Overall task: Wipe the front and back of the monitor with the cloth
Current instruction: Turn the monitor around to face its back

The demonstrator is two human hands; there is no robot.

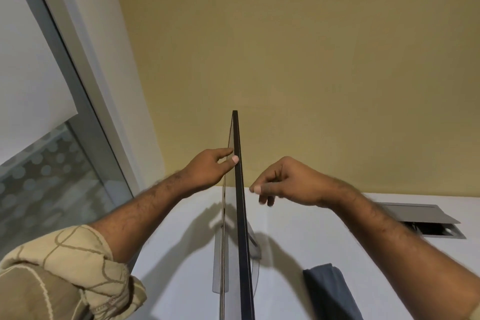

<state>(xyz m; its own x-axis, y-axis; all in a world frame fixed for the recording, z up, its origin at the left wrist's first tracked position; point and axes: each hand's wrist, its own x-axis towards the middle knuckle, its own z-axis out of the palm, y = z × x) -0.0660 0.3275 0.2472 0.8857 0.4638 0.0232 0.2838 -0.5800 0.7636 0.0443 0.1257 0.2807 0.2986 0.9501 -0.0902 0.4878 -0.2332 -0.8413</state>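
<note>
I look down along the thin black top edge of the monitor (240, 202), which runs away from me across the middle of the view. My left hand (210, 167) grips that edge from the left, thumb on top and fingers against the left face. My right hand (285, 182) hovers just right of the edge with loosely curled fingers, holding nothing and apart from the monitor. A dark blue cloth (330, 291) lies on the white desk (324, 228) at the lower right, under my right forearm. The monitor's grey stand base (220, 267) shows below.
A grey cable hatch (426, 218) with its lid raised sits in the desk at the right. A yellow wall (285, 60) stands behind the desk. A frosted glass partition with a grey frame (78, 101) is on the left.
</note>
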